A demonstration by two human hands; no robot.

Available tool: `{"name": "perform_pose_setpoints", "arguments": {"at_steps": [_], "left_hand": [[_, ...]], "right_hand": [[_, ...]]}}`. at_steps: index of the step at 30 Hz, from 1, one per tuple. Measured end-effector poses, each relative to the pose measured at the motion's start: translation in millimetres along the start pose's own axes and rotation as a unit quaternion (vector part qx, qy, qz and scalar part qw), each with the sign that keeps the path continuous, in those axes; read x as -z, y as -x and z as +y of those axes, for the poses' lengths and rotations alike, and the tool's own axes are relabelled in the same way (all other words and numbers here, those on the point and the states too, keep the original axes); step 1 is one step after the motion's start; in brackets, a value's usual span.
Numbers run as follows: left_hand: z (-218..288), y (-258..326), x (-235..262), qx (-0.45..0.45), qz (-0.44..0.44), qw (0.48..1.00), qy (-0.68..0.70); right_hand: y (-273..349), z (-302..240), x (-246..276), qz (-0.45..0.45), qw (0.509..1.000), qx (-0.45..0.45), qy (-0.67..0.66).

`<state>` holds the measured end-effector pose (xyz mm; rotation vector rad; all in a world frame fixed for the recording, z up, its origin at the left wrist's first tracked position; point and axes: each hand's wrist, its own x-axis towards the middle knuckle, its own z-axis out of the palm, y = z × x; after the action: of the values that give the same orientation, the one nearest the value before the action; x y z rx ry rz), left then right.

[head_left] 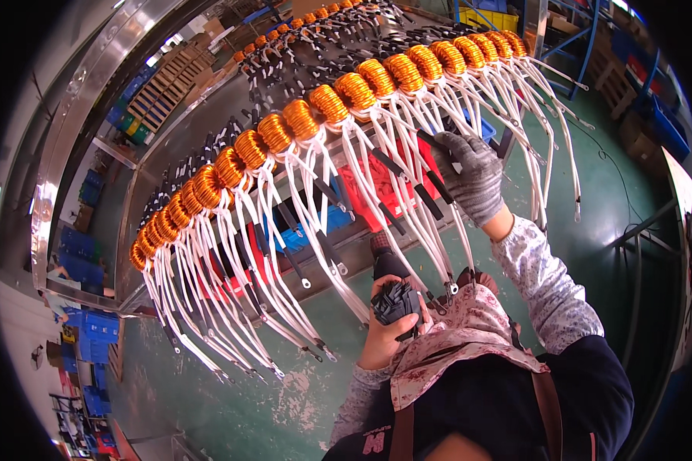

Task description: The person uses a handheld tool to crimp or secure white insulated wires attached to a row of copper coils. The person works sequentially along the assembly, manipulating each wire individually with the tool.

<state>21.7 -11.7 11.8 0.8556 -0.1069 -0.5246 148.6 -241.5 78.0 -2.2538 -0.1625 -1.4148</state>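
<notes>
Fitting black sleeves onto white leads (396, 211) looks like the step in hand.
My left hand (384, 332) is clamped round a bundle of sleeves (396, 301) out from the metal bench's (215, 115) near edge; my gloved right hand (473, 178) seems to pinch one black sleeve (430, 140) among the leads hanging there, its long axis slanting away and leftward. Next calls, I judge, for aligning it with a lead.

A pink letter-like mark (374, 442) stands on the left chest of the dark top (477, 403), with small pale lettering beside it (too blurred to make out fully).
</notes>
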Motion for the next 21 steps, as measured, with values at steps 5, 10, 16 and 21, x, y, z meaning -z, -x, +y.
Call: {"name": "perform_pose_setpoints", "arguments": {"at_steps": [5, 10, 16, 21], "left_hand": [[-2, -5, -9, -0.021, -0.024, 0.999, -0.027], [-9, -8, -13, -0.02, -0.053, 0.997, -0.044], [-4, -6, -20, -0.019, -0.039, 0.999, -0.023], [-3, -5, -22, -0.011, -0.028, 0.999, -0.029]], "right_hand": [[-1, 2, -3, -0.011, 0.999, -0.013, -0.03], [-1, 10, -4, -0.056, 0.998, -0.012, -0.025], [-1, -4, 9, -0.05, 0.993, -0.043, -0.099], [7, 8, -1, -0.011, 0.997, -0.035, -0.061]]}}
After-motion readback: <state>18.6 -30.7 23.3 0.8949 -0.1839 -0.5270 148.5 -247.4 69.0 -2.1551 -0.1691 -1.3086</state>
